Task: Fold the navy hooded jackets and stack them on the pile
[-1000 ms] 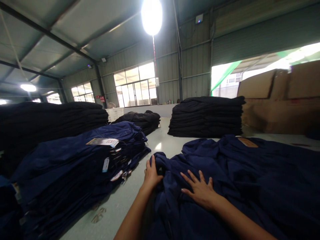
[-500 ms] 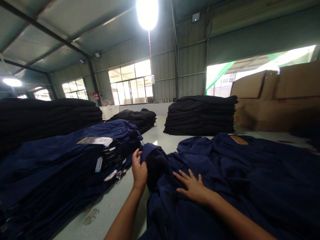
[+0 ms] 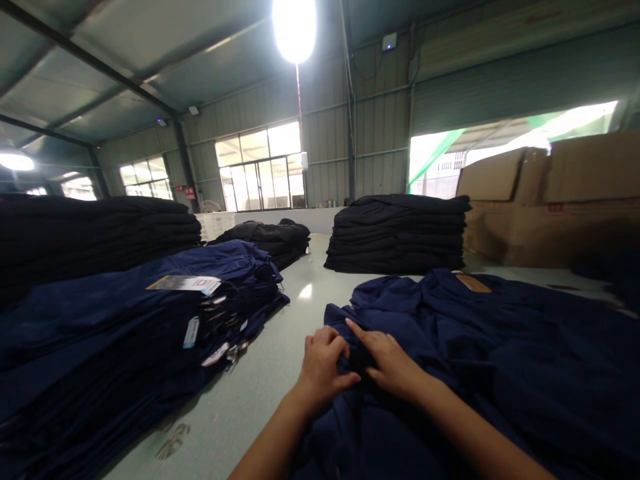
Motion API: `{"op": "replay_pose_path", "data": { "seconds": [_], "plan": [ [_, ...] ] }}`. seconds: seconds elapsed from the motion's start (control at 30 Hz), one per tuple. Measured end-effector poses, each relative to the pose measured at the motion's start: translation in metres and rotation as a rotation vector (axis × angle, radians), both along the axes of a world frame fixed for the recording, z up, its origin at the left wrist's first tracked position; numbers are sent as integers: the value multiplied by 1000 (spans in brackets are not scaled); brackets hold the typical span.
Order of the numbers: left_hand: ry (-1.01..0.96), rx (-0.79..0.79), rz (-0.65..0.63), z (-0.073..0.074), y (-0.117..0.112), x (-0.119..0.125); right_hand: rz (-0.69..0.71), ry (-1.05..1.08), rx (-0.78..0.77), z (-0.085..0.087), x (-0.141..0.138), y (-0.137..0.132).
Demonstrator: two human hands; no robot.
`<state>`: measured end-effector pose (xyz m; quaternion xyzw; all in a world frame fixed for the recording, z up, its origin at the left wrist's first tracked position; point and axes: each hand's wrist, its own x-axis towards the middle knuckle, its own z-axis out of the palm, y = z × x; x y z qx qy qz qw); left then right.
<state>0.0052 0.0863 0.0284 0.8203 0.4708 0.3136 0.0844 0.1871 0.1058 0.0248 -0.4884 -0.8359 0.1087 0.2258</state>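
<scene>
Rumpled navy trousers [image 3: 390,433] lie in front of me on the right. My left hand [image 3: 324,360] is at their left edge, its fingers curled over a gathered fold and the thumb pointing right. Close beside it, my right hand [image 3: 393,360] grips the same cloth between thumb and fingers, its index finger reaching forward. The fingertips of both hands are partly sunk in dark folds. Farther right, a tan patch [image 3: 473,283] shows on the navy cloth. How many garments lie there I cannot tell.
At left stands a stack of navy trousers [image 3: 125,293] with hang tags [image 3: 193,285]. Black garment piles [image 3: 395,233] stand behind on the pale green table [image 3: 250,393]. Cardboard boxes [image 3: 530,227] are at the far right. A bright lamp [image 3: 295,30] hangs overhead.
My left hand has moved right with the raised edge of cloth, folding it inward and down. My right hand, earlier spread flat, has drawn its fingers in on the cloth.
</scene>
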Motion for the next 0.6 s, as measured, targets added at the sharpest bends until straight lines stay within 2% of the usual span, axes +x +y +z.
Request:
{"op": "replay_pose_path", "data": {
  "seconds": [0.13,0.3,0.4,0.43,0.47,0.53,0.6],
  "plan": [
    [233,-137,208,4,1,-1,-206,233,59,4,11,11],
    [296,-294,473,7,2,-25,-559,740,96,25,39,25],
    [345,-417,649,13,2,-50,-531,933,70,36,52,29],
    [336,-451,647,16,1,-57,-497,980,42,38,55,29],
    [308,-468,592,18,1,-61,-473,1028,15,40,57,29],
    [205,-425,371,22,0,-61,-449,1052,-19,43,60,28],
    [115,-324,145,22,-1,-52,-404,937,-70,44,60,25]
  ]
}}
